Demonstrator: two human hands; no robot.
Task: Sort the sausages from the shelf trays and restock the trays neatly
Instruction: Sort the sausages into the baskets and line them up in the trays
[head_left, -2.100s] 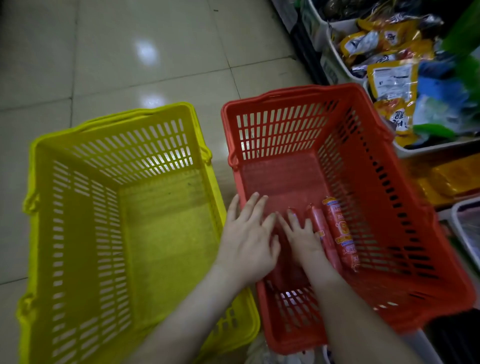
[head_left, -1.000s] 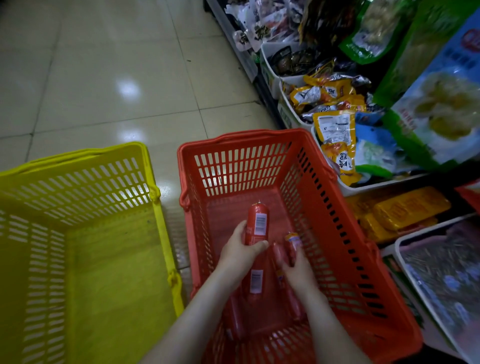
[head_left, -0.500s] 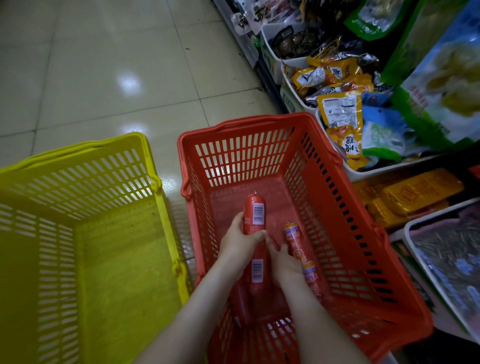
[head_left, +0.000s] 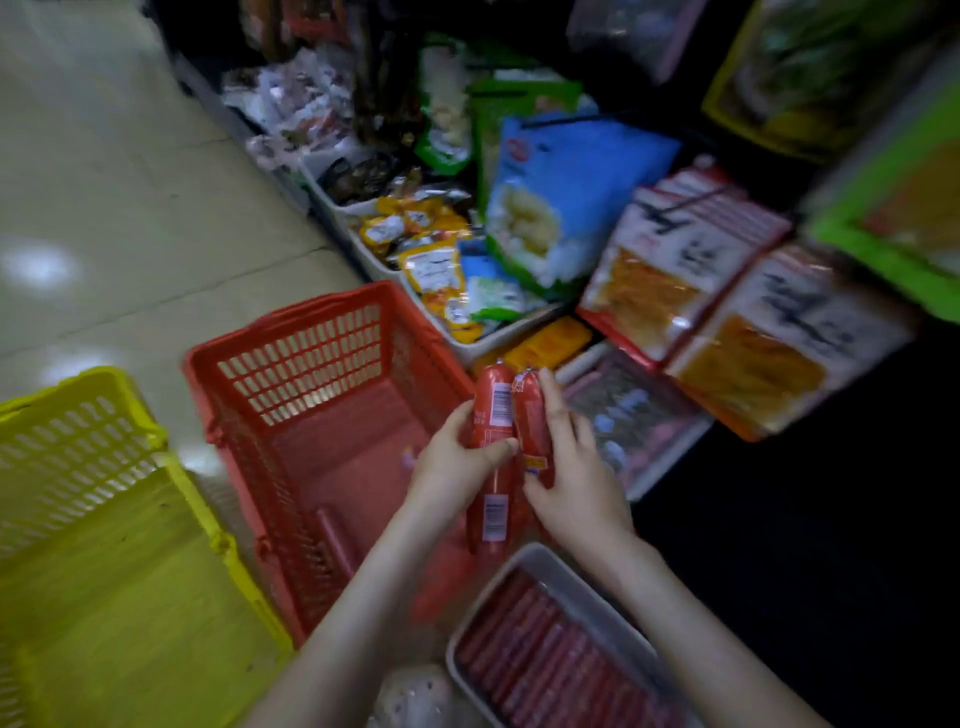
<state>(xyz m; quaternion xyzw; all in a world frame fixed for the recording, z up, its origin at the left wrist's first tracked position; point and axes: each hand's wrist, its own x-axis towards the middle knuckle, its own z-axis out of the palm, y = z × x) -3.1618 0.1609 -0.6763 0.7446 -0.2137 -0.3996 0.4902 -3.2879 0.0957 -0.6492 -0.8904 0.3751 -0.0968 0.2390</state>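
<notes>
Both hands hold red sausages over the right rim of the red basket (head_left: 291, 358). My left hand (head_left: 457, 467) grips a thick red sausage (head_left: 493, 415) with a white barcode label. My right hand (head_left: 571, 467) holds further red sausages (head_left: 532, 415) pressed against it from the right. One more sausage (head_left: 332, 540) lies on the red basket's floor. A grey tray (head_left: 582, 582) with a neat row of thin red sausages (head_left: 535, 654) sits near my right forearm at the bottom.
A yellow basket (head_left: 78, 415) stands left of the red one, on the tiled floor. Low shelf trays at the right hold snack bags, a blue bag (head_left: 582, 187), orange-and-white packs (head_left: 675, 260) and a white tray (head_left: 660, 467). The view is motion-blurred.
Both hands have lifted the sausages out of the red basket and carried them right, toward the shelf trays. The view swung right, bringing the grey sausage tray into sight.
</notes>
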